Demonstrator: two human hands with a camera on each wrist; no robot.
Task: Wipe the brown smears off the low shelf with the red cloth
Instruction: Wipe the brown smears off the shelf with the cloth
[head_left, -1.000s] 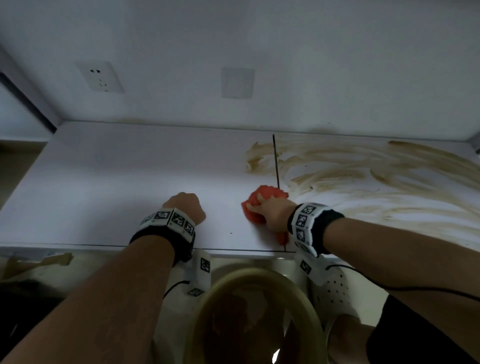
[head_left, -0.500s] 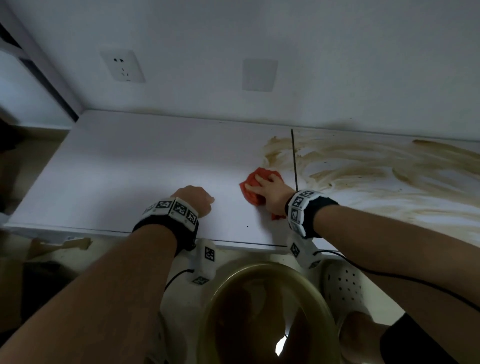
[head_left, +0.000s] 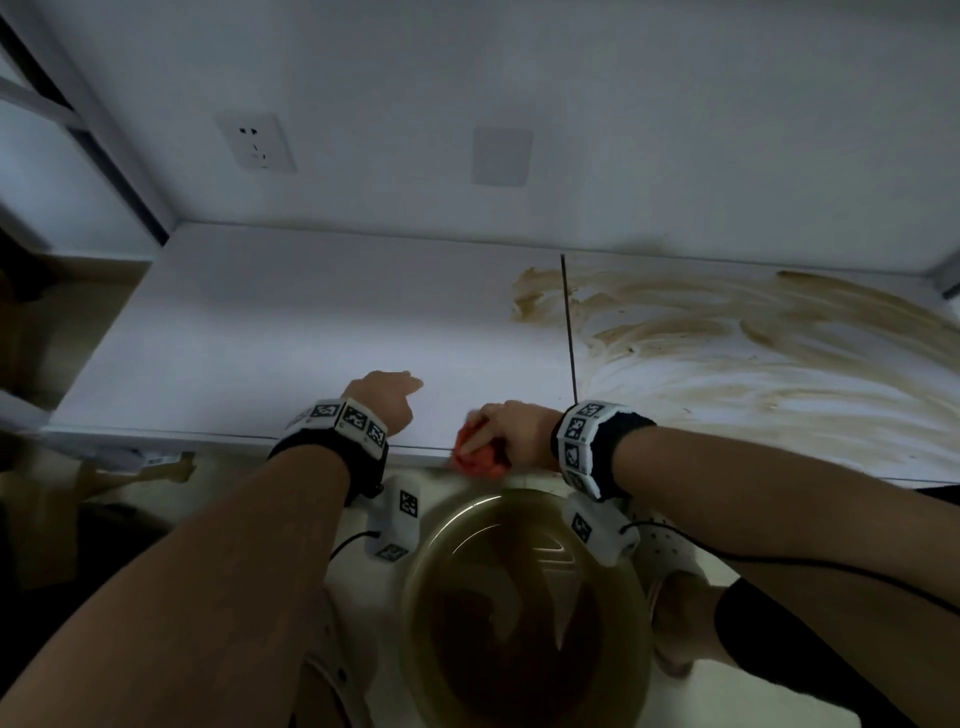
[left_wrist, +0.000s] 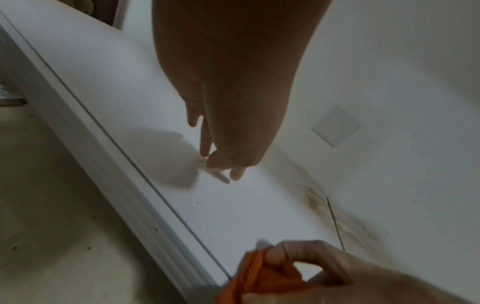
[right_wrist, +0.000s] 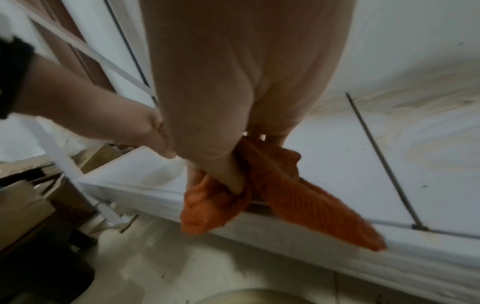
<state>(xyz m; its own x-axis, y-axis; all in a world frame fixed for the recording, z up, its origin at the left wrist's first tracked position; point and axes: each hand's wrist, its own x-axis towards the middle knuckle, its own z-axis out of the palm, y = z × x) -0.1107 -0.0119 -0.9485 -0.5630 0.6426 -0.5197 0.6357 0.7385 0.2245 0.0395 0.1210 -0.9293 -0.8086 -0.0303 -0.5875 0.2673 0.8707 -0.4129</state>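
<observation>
The white low shelf (head_left: 285, 322) runs across the head view. Brown smears (head_left: 727, 332) cover its right half, past a dark seam (head_left: 569, 322). My right hand (head_left: 511, 434) grips the bunched red cloth (head_left: 480, 462) at the shelf's front edge, left of the seam. In the right wrist view the red cloth (right_wrist: 298, 195) hangs over that edge from the right hand (right_wrist: 233, 164), and the smears (right_wrist: 428, 127) lie further right. My left hand (head_left: 384, 397) rests on the clean part of the shelf. It holds nothing, and the left hand (left_wrist: 221, 162) touches the surface with its fingertips.
A round basin (head_left: 447, 525) of brown water stands on the floor right below the shelf's edge, under my hands. A white perforated shoe (head_left: 670, 540) is beside it. The wall behind carries a socket (head_left: 257, 143) and a blank plate (head_left: 501, 156). Cardboard boxes (right_wrist: 23, 205) sit at the left.
My right hand has drawn the cloth back from beside the seam to the shelf's front edge, where it now hangs over. The left hand stays in about the same place.
</observation>
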